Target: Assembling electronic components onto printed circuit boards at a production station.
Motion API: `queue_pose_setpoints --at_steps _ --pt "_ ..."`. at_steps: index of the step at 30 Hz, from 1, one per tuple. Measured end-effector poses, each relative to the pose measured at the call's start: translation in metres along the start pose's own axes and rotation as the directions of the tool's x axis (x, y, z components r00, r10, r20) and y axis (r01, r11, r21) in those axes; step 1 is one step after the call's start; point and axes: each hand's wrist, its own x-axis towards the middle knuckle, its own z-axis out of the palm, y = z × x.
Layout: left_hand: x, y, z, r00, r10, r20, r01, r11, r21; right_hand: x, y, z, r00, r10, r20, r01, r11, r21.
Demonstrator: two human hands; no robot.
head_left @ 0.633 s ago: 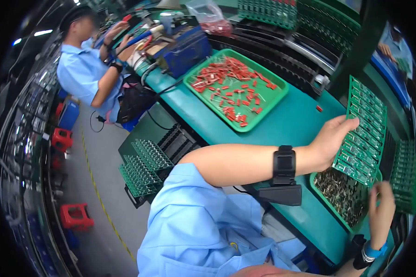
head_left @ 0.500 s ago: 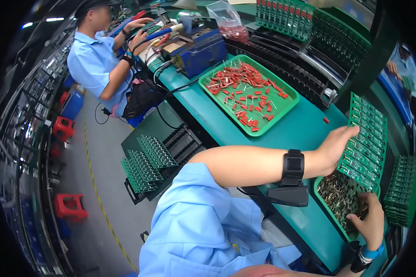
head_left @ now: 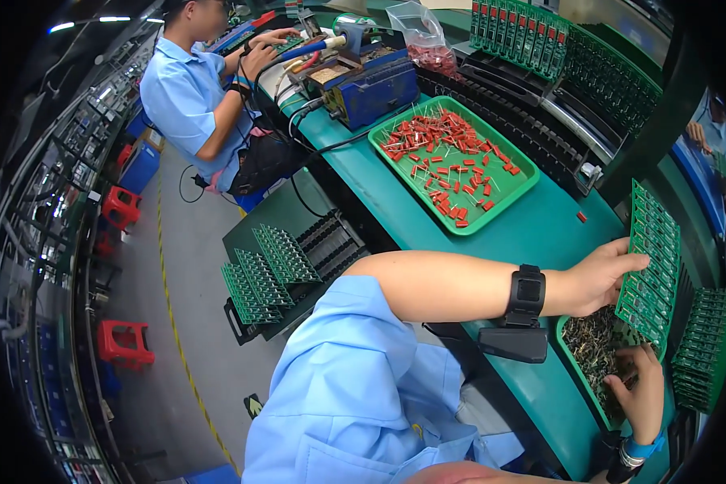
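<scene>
A green circuit board panel stands tilted above the tray of parts on the right. My left hand grips its left edge, closed, with the thumb lying over the face. Under the panel is a green tray filled with small metal-legged components. Over the tray's right side is my right hand, its thumb and fingers apart. The fingertips are close to the panel's lower edge; whether they touch it I cannot tell. I see nothing between them.
A green tray of red components lies mid-bench, with one loose red part nearby. Board racks stand behind and at right. More boards sit on a low cart at left. A co-worker works beyond a blue machine.
The whole view has shifted slightly. My left hand has tilted the panel a little, so it appears narrower. My right hand stays over the tray with its fingers slightly changed.
</scene>
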Motion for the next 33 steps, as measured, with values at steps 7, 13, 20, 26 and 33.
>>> queue_pose_setpoints --at_steps 7,13,20,26,33 --pt "-0.001 -0.001 -0.001 1.0 0.013 -0.025 -0.012 0.999 0.031 -0.001 0.005 0.0 0.988 0.04 0.146 -0.043 0.999 0.019" --pt "0.001 -0.006 -0.004 0.996 0.017 -0.087 -0.013 0.999 0.051 -0.007 0.021 -0.003 0.998 -0.02 -0.064 0.023 0.998 0.054" --pt "0.0 -0.004 -0.006 0.986 0.084 -0.14 -0.069 0.991 0.113 -0.007 0.038 -0.016 0.996 0.026 -0.087 -0.023 0.999 0.039" --pt "-0.005 -0.008 0.0 0.978 0.148 -0.146 -0.104 0.955 0.277 -0.008 0.043 -0.023 0.967 0.234 -0.105 -0.221 0.968 0.122" --pt "-0.007 -0.007 0.005 0.953 0.209 -0.218 -0.103 0.903 0.417 0.001 0.024 -0.023 0.929 0.138 -0.343 -0.036 0.957 0.287"
